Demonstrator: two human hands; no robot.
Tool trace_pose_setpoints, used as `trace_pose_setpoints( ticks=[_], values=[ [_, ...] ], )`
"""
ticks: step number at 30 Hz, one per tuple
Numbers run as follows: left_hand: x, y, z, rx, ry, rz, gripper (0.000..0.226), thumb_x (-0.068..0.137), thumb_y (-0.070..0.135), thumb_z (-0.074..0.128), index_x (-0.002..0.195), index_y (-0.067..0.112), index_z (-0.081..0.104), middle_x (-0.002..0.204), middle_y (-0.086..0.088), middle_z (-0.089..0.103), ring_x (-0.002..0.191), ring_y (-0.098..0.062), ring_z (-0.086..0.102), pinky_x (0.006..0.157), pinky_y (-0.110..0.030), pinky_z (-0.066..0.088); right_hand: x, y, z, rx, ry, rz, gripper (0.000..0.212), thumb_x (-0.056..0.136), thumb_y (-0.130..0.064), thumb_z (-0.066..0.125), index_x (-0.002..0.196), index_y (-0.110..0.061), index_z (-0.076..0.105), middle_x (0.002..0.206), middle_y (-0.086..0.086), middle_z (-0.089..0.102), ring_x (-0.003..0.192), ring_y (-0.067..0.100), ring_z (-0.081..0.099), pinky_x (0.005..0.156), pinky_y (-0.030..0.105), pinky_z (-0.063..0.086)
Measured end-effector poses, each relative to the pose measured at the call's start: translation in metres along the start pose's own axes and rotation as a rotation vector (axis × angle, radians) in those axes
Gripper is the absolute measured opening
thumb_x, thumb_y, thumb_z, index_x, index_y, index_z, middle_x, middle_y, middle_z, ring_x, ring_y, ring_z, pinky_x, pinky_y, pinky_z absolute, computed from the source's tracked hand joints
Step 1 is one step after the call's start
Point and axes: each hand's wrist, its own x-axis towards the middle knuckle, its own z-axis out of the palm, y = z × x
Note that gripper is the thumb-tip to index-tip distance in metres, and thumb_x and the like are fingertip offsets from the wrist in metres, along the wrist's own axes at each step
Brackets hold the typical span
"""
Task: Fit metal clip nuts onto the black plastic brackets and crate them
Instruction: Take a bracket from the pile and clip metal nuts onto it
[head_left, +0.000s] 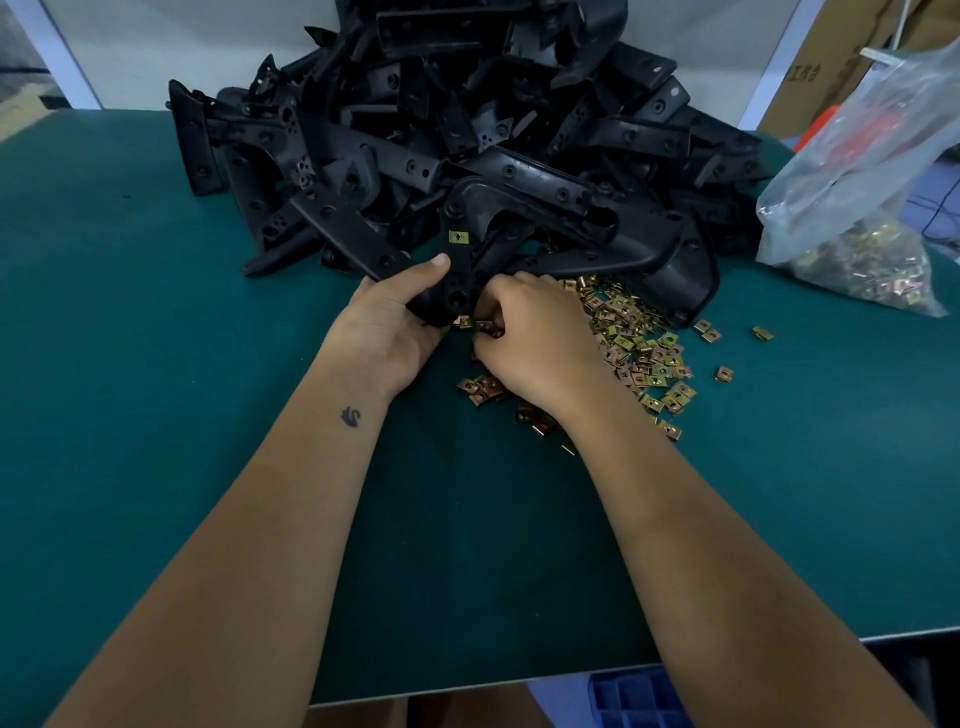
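Left hand (395, 322) has a firm grip on the black bracket (457, 270), one clip nut (458, 237) seated just above the thumb. Right hand (524, 332) pinches a loose clip nut (485, 326) at the bracket's lower end, below that grip; best to square it to the edge, then push straight on.

Left hand (395, 322) gripping, right hand (524, 338) fingers curled, pinching.

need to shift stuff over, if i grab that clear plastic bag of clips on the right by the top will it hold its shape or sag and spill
The clear bag looks thin and crumpled, so it will probably go floppy rather than hold shape. The clip nuts are heaped in its lower end, so it likely hangs bottom-heavy. I cannot tell whether its mouth is closed; support it underneath.
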Motion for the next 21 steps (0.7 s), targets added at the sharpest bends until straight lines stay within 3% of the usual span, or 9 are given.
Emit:
trace_pose_setpoints(
  ticks=[8,11,16,19,21],
  values=[
    [0.0005,0.0006,-0.0018,-0.020,-0.002,-0.007,0.045,0.091,-0.002,0.063,0.134,0.002,0.054,0.114,-0.014,0.072,0.097,-0.024,0.073,0.072,-0.033,0.060,-0.0001,0.0016,-0.0008,0.173,0.041,0.036,0.011,0.083,-0.016,0.069,0.093,-0.019,0.065,0.095,-0.001,0.062,0.094,0.023,0.058,0.083,0.039,0.048],
    [0.0008,0.0011,-0.0031,-0.006,-0.015,-0.013,0.035,0.091,0.000,0.062,0.126,0.004,0.060,0.111,-0.012,0.074,0.097,-0.022,0.073,0.073,-0.032,0.060,0.0001,0.0029,-0.0009,0.262,0.055,0.066,0.010,0.083,-0.019,0.072,0.088,-0.022,0.063,0.084,-0.006,0.065,0.084,0.018,0.062,0.076,0.037,0.051],
    [0.0020,0.0017,-0.0042,0.001,-0.026,-0.016,0.022,0.091,0.000,0.062,0.111,0.009,0.065,0.104,-0.009,0.076,0.093,-0.020,0.074,0.072,-0.032,0.060,0.0028,0.0046,0.0010,0.443,0.124,0.136,0.015,0.085,-0.017,0.072,0.098,-0.022,0.067,0.077,-0.013,0.059,0.074,0.004,0.056,0.069,0.023,0.047],
    [0.0019,0.0018,-0.0036,-0.002,-0.019,-0.012,0.021,0.091,0.000,0.063,0.110,0.010,0.065,0.102,-0.008,0.076,0.091,-0.019,0.074,0.075,-0.032,0.060,0.0038,0.0053,-0.0004,0.526,0.162,0.155,0.018,0.088,-0.009,0.066,0.101,-0.019,0.071,0.084,-0.015,0.061,0.079,0.000,0.056,0.070,0.008,0.043],
    [0.0011,0.0019,-0.0033,0.001,-0.018,-0.013,0.021,0.090,0.000,0.064,0.110,0.009,0.065,0.099,-0.007,0.077,0.089,-0.018,0.075,0.072,-0.030,0.060,0.0039,0.0057,-0.0020,0.584,0.164,0.183,0.016,0.090,-0.009,0.065,0.099,-0.020,0.072,0.089,-0.012,0.066,0.084,0.001,0.060,0.070,0.006,0.044]
  ],
)
